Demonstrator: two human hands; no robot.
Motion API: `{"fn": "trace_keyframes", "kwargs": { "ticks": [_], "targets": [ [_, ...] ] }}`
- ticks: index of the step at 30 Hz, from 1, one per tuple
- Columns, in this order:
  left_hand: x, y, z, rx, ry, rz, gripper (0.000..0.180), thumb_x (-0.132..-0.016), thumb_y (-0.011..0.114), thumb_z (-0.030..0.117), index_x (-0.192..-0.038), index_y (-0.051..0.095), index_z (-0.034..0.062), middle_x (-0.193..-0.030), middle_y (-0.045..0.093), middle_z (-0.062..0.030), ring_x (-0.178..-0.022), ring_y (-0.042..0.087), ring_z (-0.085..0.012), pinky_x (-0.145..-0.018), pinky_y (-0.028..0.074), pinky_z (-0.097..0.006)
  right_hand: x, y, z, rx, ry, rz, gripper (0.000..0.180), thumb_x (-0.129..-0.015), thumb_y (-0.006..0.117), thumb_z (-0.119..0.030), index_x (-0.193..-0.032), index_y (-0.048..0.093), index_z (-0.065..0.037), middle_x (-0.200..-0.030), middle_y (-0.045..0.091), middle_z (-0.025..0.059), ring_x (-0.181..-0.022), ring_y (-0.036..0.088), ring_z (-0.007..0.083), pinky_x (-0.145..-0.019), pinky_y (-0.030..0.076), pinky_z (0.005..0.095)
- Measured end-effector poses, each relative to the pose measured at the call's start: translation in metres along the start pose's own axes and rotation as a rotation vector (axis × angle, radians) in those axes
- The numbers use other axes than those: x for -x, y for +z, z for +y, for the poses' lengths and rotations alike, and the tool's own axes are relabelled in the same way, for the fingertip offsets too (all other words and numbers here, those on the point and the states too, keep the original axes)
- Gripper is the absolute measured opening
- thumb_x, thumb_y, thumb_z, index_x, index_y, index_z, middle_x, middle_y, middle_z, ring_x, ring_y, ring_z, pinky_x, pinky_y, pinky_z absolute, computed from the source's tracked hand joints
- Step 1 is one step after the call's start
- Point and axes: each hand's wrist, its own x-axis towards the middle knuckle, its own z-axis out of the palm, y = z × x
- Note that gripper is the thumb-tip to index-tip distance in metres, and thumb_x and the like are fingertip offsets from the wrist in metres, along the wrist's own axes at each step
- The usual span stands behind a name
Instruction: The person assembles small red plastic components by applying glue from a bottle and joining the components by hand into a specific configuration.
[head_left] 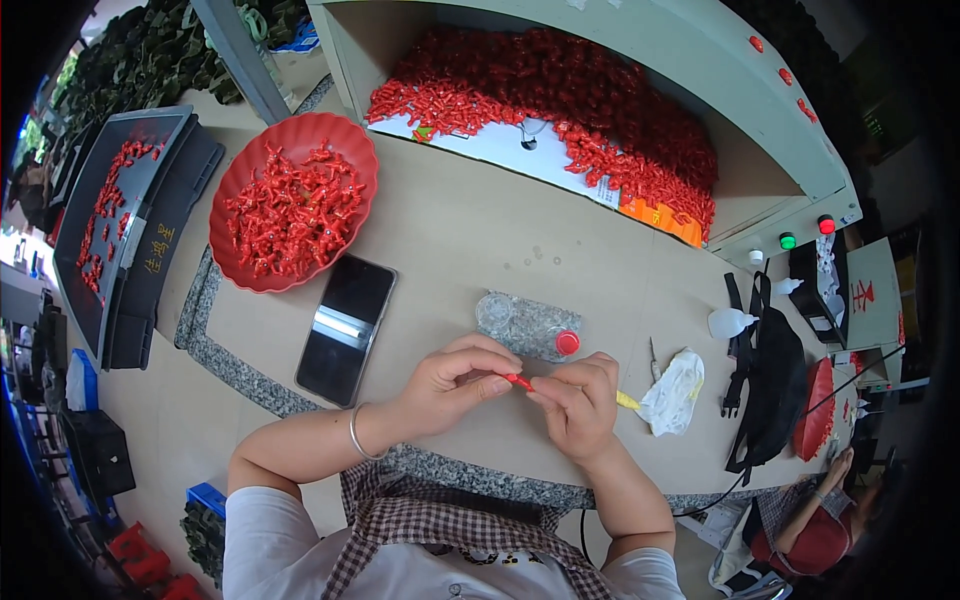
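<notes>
Both hands meet over the near part of the table, with a small glossy red plastic piece (519,381) between them. My left hand (455,385) pinches its left end between thumb and fingers, a bangle on that wrist. On the other end, my right hand (580,402) is closed in a pinch. A yellow pointed thing (627,400) sticks out beside the right hand; whether it is held or lying there I cannot tell. Just beyond the hands, a clear plastic bottle (510,318) with a red cap lies on its side.
Left stand a red scalloped bowl (222,215) of small red pieces, a black phone (345,330) and a grey bin (140,235). A box of red pieces (640,165) fills the shelf ahead. Right lie a white cloth (673,392), a white squeeze bottle (730,322) and a black bag (778,375). Another person (815,530) sits far right.
</notes>
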Motion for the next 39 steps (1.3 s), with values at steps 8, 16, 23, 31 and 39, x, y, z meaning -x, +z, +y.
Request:
{"fn": "trace_keyframes", "kwargs": {
  "ticks": [8,16,23,31,39],
  "targets": [
    [-0.003,-0.005,-0.004,-0.284,0.240,-0.058,0.022,-0.081,0.060,-0.001,-0.102,0.060,0.0012,-0.107,0.052,-0.0086,-0.100,0.054,-0.0197,-0.086,0.045,-0.029,0.002,0.001,-0.002,-0.190,0.133,-0.032,0.024,-0.068,0.072,-0.007,-0.088,0.058,-0.004,-0.083,0.058,0.0092,-0.069,0.053,0.0230,-0.065,0.042,0.0335],
    [-0.007,-0.003,0.005,0.303,-0.233,-0.003,0.031,-0.087,0.055,0.012,-0.117,0.050,0.0033,-0.111,0.054,-0.0077,-0.101,0.053,-0.0156,-0.084,0.046,-0.028,0.002,0.001,-0.004,-0.264,0.197,-0.012,0.020,-0.072,0.065,0.004,-0.090,0.057,0.001,-0.086,0.059,0.0133,-0.073,0.058,0.0235,-0.064,0.048,0.0299],
    [-0.005,-0.009,-0.003,0.369,-0.424,-0.090,0.024,-0.089,0.053,0.013,-0.111,0.051,0.0033,-0.096,0.060,-0.0057,-0.085,0.058,-0.0111,-0.076,0.048,-0.024,0.004,0.003,-0.007,-0.257,0.221,-0.026,0.019,-0.072,0.064,0.006,-0.089,0.058,0.002,-0.086,0.059,0.0136,-0.073,0.059,0.0229,-0.065,0.048,0.0295],
    [-0.003,-0.007,-0.009,0.354,-0.397,-0.123,0.019,-0.087,0.056,0.010,-0.104,0.052,0.0036,-0.092,0.059,-0.0049,-0.082,0.056,-0.0094,-0.074,0.048,-0.024,0.006,0.001,-0.006,-0.220,0.321,-0.025,0.015,-0.073,0.064,0.004,-0.086,0.060,0.001,-0.081,0.060,0.0119,-0.072,0.059,0.0221,-0.064,0.047,0.0284],
    [-0.001,-0.006,-0.012,0.322,-0.388,-0.109,0.019,-0.086,0.056,0.005,-0.104,0.053,0.0023,-0.093,0.060,-0.0052,-0.082,0.056,-0.0106,-0.077,0.047,-0.025,0.006,0.000,-0.010,-0.246,0.380,-0.056,0.009,-0.075,0.062,0.001,-0.084,0.060,0.000,-0.077,0.060,0.0103,-0.068,0.057,0.0216,-0.060,0.045,0.0284]
  ]
}}
